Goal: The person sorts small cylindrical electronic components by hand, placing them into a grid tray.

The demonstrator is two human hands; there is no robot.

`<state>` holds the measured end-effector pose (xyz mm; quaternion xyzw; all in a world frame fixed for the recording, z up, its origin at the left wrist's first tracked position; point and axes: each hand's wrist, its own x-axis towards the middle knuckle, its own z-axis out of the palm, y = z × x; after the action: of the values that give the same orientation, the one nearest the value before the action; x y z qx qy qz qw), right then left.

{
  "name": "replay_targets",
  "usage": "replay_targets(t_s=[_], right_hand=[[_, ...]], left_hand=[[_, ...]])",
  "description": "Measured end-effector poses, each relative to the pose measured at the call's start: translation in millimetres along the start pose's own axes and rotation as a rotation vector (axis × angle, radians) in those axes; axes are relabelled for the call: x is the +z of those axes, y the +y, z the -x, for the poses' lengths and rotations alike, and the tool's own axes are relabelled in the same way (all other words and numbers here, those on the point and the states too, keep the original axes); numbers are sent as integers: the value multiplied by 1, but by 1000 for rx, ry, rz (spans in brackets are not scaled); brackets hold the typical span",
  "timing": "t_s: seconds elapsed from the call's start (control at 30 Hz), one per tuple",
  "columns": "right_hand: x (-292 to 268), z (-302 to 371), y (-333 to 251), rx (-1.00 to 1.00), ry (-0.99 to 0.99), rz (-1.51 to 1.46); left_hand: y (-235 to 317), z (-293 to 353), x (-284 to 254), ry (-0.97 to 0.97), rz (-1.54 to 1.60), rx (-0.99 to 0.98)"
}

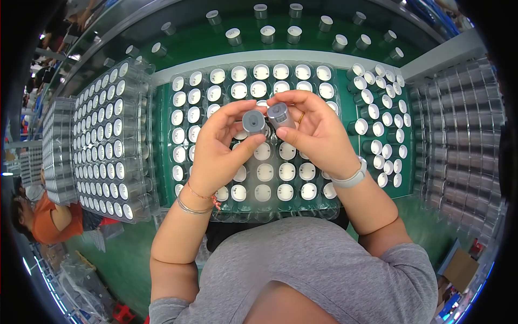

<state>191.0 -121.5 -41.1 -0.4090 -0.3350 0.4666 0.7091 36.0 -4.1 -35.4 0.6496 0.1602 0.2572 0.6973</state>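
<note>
My left hand is closed around a grey cylinder, its thumb and fingers on the sides. The round end with a small dark centre faces up. A similar grey cylinder is gripped by my right hand, slightly tilted and almost touching the first one. Both hands are above a clear plastic tray on the green table. Rows of white-topped grey cylinders fill its pockets. My hands and the held pieces hide part of the middle rows.
Stacked trays of similar cylinders stand at the left. Loose white-topped cylinders are grouped on the table's right, beside stacked clear trays. Beyond a pale rail, more stand spaced on a green conveyor. Another person is at far left.
</note>
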Motion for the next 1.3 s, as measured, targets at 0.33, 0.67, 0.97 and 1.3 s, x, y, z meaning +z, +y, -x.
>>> replay_targets(t_s=[0.33, 0.67, 0.97, 1.3], right_hand=[[0, 0, -4, 78, 16, -24], [0, 0, 1, 16, 24, 47], [-2, 0, -4, 98, -2, -12], [-1, 0, -2, 130, 80, -12]], left_hand=[[0, 1, 0, 10, -46, 10], [0, 1, 1, 19, -53, 46], [-1, 2, 1, 25, -43, 54], [-2, 2, 0, 35, -59, 46]])
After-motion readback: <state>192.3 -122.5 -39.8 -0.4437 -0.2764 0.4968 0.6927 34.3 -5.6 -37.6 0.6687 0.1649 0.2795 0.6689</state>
